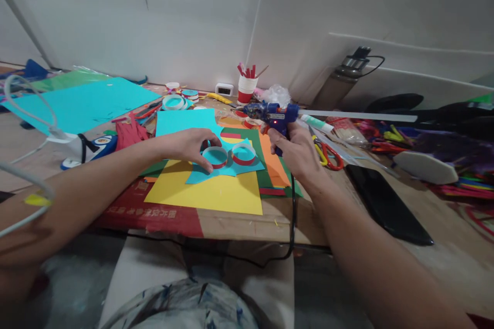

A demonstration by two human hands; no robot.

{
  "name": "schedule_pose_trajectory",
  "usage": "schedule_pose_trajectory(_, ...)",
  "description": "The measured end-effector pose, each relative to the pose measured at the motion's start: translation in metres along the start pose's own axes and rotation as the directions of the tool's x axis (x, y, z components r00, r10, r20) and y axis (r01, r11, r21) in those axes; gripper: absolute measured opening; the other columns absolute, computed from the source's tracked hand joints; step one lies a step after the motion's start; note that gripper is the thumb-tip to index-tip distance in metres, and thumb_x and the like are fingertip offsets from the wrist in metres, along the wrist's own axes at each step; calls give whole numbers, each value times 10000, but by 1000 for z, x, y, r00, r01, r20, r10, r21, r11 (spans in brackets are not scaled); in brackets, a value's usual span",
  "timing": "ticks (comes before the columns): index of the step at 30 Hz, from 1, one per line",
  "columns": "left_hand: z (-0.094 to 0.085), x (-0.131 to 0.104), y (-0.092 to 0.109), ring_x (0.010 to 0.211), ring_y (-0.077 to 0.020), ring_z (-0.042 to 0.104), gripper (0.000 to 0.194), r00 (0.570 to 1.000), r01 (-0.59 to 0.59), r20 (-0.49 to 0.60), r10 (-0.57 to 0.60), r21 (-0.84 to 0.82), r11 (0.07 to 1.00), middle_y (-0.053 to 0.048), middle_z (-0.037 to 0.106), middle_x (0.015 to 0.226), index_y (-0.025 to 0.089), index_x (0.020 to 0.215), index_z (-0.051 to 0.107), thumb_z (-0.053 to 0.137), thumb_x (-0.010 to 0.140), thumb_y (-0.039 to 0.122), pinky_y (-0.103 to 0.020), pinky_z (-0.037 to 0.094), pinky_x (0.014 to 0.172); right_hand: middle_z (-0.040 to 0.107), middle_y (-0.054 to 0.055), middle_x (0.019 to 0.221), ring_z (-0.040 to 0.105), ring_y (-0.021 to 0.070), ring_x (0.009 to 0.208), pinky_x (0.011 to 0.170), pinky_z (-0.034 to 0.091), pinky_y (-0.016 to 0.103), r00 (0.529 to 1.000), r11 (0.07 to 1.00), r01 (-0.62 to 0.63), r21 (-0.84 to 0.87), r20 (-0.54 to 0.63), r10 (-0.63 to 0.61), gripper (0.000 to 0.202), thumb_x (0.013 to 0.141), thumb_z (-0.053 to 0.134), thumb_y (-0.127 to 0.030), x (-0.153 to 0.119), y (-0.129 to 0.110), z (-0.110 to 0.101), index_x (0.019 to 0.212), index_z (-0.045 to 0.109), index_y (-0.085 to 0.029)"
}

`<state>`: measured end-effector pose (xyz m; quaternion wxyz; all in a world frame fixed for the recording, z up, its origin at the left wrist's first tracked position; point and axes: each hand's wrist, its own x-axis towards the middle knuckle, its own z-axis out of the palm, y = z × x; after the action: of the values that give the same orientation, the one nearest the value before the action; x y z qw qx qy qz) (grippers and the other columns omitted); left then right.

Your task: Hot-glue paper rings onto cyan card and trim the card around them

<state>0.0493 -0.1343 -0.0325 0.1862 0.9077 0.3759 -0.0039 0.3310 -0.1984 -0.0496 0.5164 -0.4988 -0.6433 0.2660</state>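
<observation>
My right hand (pixel 295 149) is wrapped round the handle of a blue hot glue gun (pixel 270 113), its nozzle pointing left and a long white glue stick out of its back. A small red light glows on its side. My left hand (pixel 196 148) curves round the left side of a red and white paper ring (pixel 219 165), thumb in front and fingers behind. A second paper ring (pixel 244 160) stands just to its right. Both rest on a cut piece of blue paper (pixel 200 176), over a yellow sheet (pixel 208 195).
More blue paper (pixel 185 122) and orange paper (pixel 273 159) lie behind. To the right are scissors (pixel 335 158), a black phone (pixel 389 205) and a bottle (pixel 339 79). A paper cup (pixel 247 87) stands at the back. The black cord (pixel 294 216) hangs over the table edge.
</observation>
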Motion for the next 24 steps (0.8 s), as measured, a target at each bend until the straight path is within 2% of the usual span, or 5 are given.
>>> schedule_pose_trajectory(5, -1, -4, -1, 1071, -246, 648, 795, 1000, 16, -9, -17, -116, 993, -81, 705, 1256, 221, 1335, 653, 809, 676, 638, -285, 470, 856, 587, -22, 711, 494, 138, 548, 535, 426, 303, 1000, 999, 9, 31, 7, -10, 228, 844, 677, -436, -1, 1, 3, 913, 609, -230)
schedule_pose_trajectory(8, -7, -9, -1, 1119, -249, 648, 709, 996, 63, -43, -75, -221, 973, -82, 710, 1280, 204, 1346, 648, 661, 806, 662, -310, 482, 912, 554, -34, 652, 492, 148, 537, 517, 431, 306, 1000, 998, -6, 55, 16, 6, 275, 808, 719, -481, -1, 2, 5, 885, 594, -248)
schedule_pose_trajectory(12, -10, -13, -1, 1166, -252, 637, 622, 992, 54, -97, -80, -244, 968, -83, 704, 1303, 189, 1274, 693, 489, 913, 653, -331, 471, 964, 556, -31, 632, 492, 156, 536, 517, 442, 313, 1000, 998, -21, 56, 16, 20, 265, 801, 728, -490, -2, 2, 6, 859, 603, -263)
schedule_pose_trajectory(18, 0, -11, -5, 1083, -240, 646, 623, 1000, -5, -13, 3, -195, 981, -70, 710, 1240, 224, 1246, 717, 785, 735, 575, -295, 469, 873, 559, -25, 622, 490, 162, 545, 520, 436, 313, 999, 999, -30, 42, 12, 29, 271, 805, 736, -500, -4, 0, 7, 854, 608, -266)
schedule_pose_trajectory(24, 3, -10, -4, 1074, -231, 640, 623, 999, -45, -27, 41, -160, 986, -66, 708, 1241, 228, 1265, 705, 809, 733, 536, -285, 453, 866, 544, -34, 641, 489, 145, 550, 532, 428, 298, 998, 998, -56, 35, 30, 55, 219, 825, 693, -428, -6, -5, 8, 892, 610, -237)
